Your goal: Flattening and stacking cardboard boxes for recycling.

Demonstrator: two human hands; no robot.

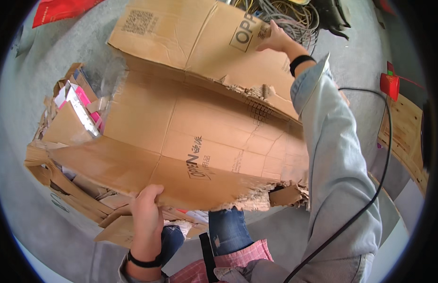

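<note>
A large, partly unfolded cardboard box (205,116) with creases, printing and torn, ragged edges lies across the middle of the view. My left hand (147,208) grips its near edge at the lower left, thumb on top and fingers hidden beneath. At the upper right, my right hand (275,38) rests against the printed far panel, its fingers spread and not closed round an edge. Under the near left side of the sheet stands a larger carton (77,194) filled with flattened and torn cardboard pieces (68,123), some white and pink.
Coiled cables (296,21) lie on the grey floor beyond my right hand, beside a black object. A wooden board (404,141) and a red item (389,86) are at the right. A red bag or sheet (63,10) is at upper left. A black cable (388,141) crosses my right sleeve.
</note>
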